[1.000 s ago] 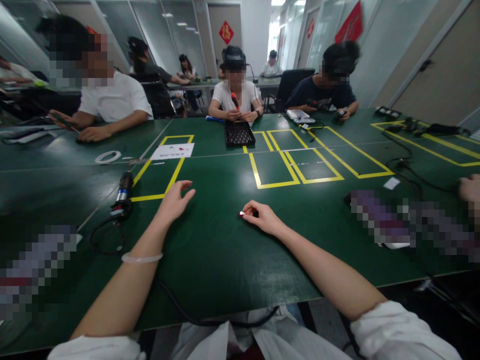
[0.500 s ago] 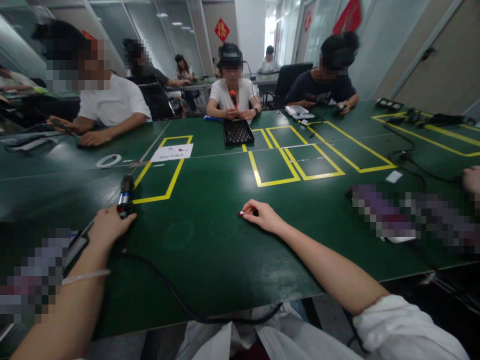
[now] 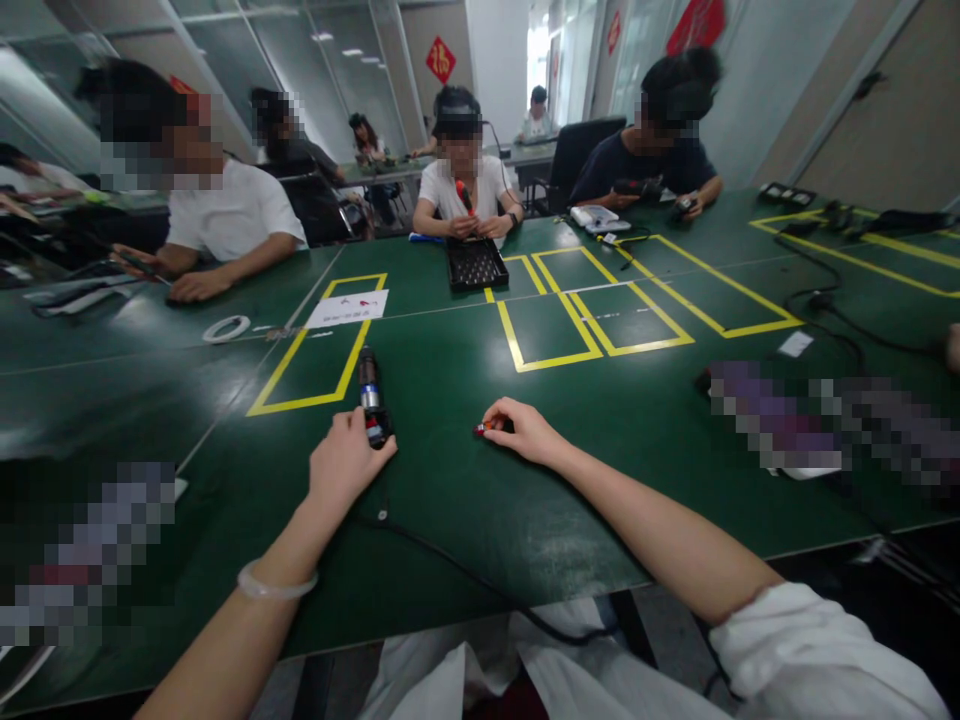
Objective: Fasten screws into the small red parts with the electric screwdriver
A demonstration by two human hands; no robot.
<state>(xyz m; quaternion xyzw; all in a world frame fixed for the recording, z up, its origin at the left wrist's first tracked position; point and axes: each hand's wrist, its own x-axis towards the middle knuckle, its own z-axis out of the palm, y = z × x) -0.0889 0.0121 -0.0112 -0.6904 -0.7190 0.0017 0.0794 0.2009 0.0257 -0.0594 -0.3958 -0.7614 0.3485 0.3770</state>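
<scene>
My left hand (image 3: 346,462) is wrapped round a black cylindrical corded tool (image 3: 369,385) with a silver and blue band, its dark end pointing away from me. A black cord (image 3: 457,565) runs from below that hand towards the table's front edge; the tool's exact kind is not clear. My right hand (image 3: 517,428) rests low over the green table, thumb and fingers pinched on a small red piece (image 3: 480,430). Most of that piece is hidden by the fingertips. The two hands are apart, with the tool to the left of the red piece.
Yellow tape rectangles (image 3: 559,362) mark the green table (image 3: 435,350). Beyond them a person (image 3: 480,190) works over a black tray (image 3: 477,265). A white printed sheet (image 3: 349,309) and a white tape roll (image 3: 226,329) lie left. Blurred-out items (image 3: 772,415) and cables (image 3: 825,275) are on the right.
My left hand has moved right with the black corded tool, bringing it nearer my right hand. The cord has shifted right too. My right hand has hardly moved.
</scene>
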